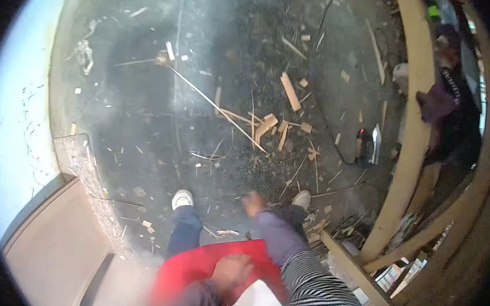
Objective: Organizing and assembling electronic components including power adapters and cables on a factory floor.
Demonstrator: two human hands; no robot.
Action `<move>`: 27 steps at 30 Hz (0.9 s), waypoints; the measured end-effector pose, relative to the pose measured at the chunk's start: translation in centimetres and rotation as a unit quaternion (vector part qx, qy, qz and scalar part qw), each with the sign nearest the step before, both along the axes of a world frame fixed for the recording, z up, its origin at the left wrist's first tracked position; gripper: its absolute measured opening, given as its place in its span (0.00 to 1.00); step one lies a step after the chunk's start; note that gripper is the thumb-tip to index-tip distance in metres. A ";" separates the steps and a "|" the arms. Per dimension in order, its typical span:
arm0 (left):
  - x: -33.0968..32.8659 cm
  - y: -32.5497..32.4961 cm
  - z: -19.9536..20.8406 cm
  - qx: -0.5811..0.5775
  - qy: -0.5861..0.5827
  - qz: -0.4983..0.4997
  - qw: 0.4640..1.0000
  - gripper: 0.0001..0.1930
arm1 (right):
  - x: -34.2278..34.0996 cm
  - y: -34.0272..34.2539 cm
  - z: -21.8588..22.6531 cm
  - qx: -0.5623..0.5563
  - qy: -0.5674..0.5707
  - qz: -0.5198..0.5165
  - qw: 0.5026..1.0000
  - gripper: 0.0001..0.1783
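My left hand (232,272) is in front of the red cloth (188,271) over my body, close to a white patch (260,303) that may be cloth or paper. Motion smears its fingers, and nothing can be made out in it. Farther forward, above the floor between my shoes, is my right hand (254,204), at the end of a purple and striped sleeve (323,289). It is small and blurred; whether its fingers are closed or hold anything does not show. Neither hand visibly touches any of the wood pieces (290,92) on the floor.
Wood scraps, thin strips (217,106) and shavings litter the dark floor. Right of them lies a corded tool (363,145) with a red light. A wooden frame (408,136) stands at the right, a dark-clothed person (453,105) behind it. Brown panels (60,234) stand at the left.
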State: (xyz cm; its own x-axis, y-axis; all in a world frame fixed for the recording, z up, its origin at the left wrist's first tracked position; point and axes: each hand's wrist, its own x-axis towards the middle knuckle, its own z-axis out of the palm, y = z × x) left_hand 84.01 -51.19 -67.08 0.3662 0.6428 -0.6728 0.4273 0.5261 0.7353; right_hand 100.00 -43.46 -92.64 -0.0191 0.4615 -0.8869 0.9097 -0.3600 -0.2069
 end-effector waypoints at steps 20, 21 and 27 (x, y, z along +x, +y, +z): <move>-33.2 -16.6 24.7 0.105 0.296 0.128 0.941 0.15 | -10.7 0.5 67.3 0.079 0.242 0.005 0.967 0.19; -35.5 -16.3 25.5 0.106 0.344 0.094 0.928 0.17 | -11.3 1.8 70.1 0.056 0.254 -0.017 0.966 0.19; -40.4 -4.4 30.7 0.160 0.405 0.038 0.899 0.17 | -10.7 9.0 76.7 0.195 0.330 0.003 0.924 0.19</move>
State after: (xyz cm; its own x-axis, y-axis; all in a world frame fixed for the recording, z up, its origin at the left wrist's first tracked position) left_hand 43.65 -55.57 -36.35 -0.2149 0.8530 -0.4756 0.8626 0.3941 0.3171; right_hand 89.32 -34.44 -15.96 -0.4991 0.7414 -0.4486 0.5415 -0.1373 -0.8294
